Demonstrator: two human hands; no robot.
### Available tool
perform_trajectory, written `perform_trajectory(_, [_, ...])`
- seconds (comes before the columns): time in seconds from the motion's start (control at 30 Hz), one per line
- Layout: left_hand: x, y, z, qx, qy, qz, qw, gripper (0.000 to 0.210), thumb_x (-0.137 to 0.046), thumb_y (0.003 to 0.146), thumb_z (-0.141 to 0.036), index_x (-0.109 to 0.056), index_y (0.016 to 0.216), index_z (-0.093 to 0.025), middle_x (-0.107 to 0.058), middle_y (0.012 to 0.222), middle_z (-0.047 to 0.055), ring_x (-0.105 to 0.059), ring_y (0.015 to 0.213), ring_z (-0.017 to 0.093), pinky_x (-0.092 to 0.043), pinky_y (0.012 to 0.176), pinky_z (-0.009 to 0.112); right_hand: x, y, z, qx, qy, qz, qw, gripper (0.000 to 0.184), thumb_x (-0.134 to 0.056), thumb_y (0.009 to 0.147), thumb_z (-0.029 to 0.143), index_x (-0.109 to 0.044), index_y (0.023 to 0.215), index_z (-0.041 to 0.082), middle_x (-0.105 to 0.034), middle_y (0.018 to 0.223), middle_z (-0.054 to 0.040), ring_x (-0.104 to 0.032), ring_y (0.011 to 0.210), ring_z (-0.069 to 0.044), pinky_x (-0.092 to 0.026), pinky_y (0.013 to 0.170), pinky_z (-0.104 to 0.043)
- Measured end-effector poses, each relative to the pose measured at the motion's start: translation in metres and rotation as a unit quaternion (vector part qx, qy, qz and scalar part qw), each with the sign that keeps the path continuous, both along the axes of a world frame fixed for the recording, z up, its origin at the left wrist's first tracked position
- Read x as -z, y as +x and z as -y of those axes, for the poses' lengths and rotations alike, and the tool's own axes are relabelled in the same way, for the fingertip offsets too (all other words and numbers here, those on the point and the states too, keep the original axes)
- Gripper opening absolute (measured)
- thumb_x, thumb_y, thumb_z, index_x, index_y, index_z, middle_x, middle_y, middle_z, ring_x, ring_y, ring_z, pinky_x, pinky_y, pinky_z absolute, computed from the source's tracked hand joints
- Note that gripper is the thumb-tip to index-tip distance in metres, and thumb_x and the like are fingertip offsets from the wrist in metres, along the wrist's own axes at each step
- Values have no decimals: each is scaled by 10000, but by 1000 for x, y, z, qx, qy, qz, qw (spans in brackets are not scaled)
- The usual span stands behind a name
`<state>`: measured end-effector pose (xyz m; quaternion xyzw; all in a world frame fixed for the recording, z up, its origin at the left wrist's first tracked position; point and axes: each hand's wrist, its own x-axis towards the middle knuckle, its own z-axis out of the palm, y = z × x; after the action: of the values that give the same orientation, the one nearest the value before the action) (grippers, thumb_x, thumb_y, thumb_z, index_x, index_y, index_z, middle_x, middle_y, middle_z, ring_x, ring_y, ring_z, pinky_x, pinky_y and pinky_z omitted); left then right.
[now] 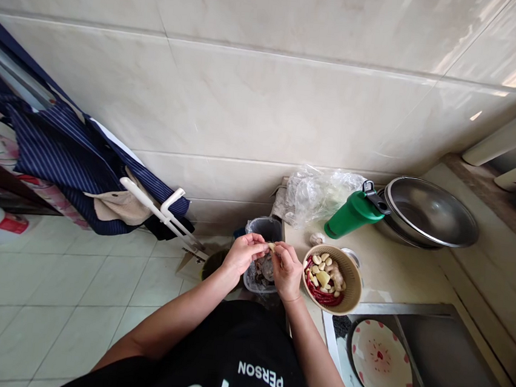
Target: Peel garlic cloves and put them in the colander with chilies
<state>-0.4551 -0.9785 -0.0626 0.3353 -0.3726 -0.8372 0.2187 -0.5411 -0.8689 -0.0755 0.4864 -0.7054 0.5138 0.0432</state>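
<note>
My left hand (246, 254) and my right hand (286, 269) meet above a lined trash bin (259, 286). Between their fingertips they pinch a small pale garlic clove (271, 247), mostly covered by the fingers. Just right of my right hand, a beige basket (355, 282) on the counter holds peeled garlic cloves (316, 260), pieces of ginger (336, 275) and dried red chilies (326, 298). A garlic bulb (317, 239) lies behind the basket.
A green shaker bottle (351, 215), crumpled plastic bags (319, 193) and metal bowls (432, 213) stand along the wall. At the right front is a sink with a patterned plate (382, 363). Striped aprons (65, 156) and a white-handled tool (156, 211) are at left.
</note>
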Motion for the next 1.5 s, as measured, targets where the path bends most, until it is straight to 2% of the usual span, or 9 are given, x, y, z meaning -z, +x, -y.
perform_trajectory(0.3, [3,-1,0,-11,-17,-9,1000,275,-766,517,-141,-535,666,-132,-628,593,-7,-574,540,83,-452,559,190,-4,2,1,-6,-15,29,999,104,-520,867,170,-617,882,203,-629,923,-68,-609,839,-160,-497,741,-270])
perform_trajectory(0.47, [6,-2,2,-15,-54,18,998,226,-703,508,-79,-524,633,-136,-582,529,-29,-527,480,69,-400,495,177,2,2,3,-15,-19,199,980,39,-629,793,229,-615,808,196,-638,850,-47,-596,775,-169,-479,696,-282])
perform_trajectory(0.57, [7,-2,2,-19,-42,16,999,212,-667,503,-60,-503,608,-143,-552,506,-43,-491,454,54,-368,470,170,8,5,5,-37,-31,401,915,118,-702,723,263,-623,772,192,-632,751,-11,-575,673,-142,-462,638,-257])
perform_trajectory(0.67, [6,-3,1,-5,-9,2,1000,216,-678,501,-77,-502,608,-142,-562,543,-38,-497,474,50,-380,489,171,13,7,8,-72,-59,585,806,189,-754,654,285,-609,735,193,-622,665,19,-541,575,-110,-429,561,-224])
perform_trajectory(0.73, [6,-3,1,5,8,-3,1000,222,-690,502,-91,-502,608,-140,-565,557,-34,-503,487,51,-392,506,172,15,7,9,-89,-61,666,738,242,-776,619,304,-602,746,195,-628,642,22,-528,533,-101,-404,514,-210])
perform_trajectory(0.8, [5,-4,1,0,9,1,1000,219,-691,507,-99,-502,611,-140,-566,562,-33,-509,499,53,-400,518,172,15,6,10,-103,-54,703,701,271,-784,609,316,-605,772,193,-629,631,23,-516,506,-92,-382,484,-198])
perform_trajectory(1.07, [5,-6,0,19,-105,46,993,172,-657,534,-98,-502,591,-144,-550,534,-27,-472,462,54,-365,479,181,15,3,10,-113,-48,601,790,263,-757,653,299,-659,866,179,-626,702,25,-503,557,-86,-407,526,-207])
perform_trajectory(1.27, [7,-8,-3,28,-80,47,995,116,-578,514,-91,-491,560,-152,-509,487,-41,-428,429,48,-306,436,176,26,8,14,-100,-77,729,673,306,-779,631,324,-600,842,193,-575,589,53,-475,456,-74,-377,429,-180])
perform_trajectory(1.5, [12,-2,1,18,-75,65,995,87,-571,531,-115,-493,549,-147,-455,487,-53,-371,417,32,-257,419,165,43,4,16,-85,-102,756,641,291,-764,660,363,-535,735,200,-546,589,50,-498,461,-90,-448,443,-215])
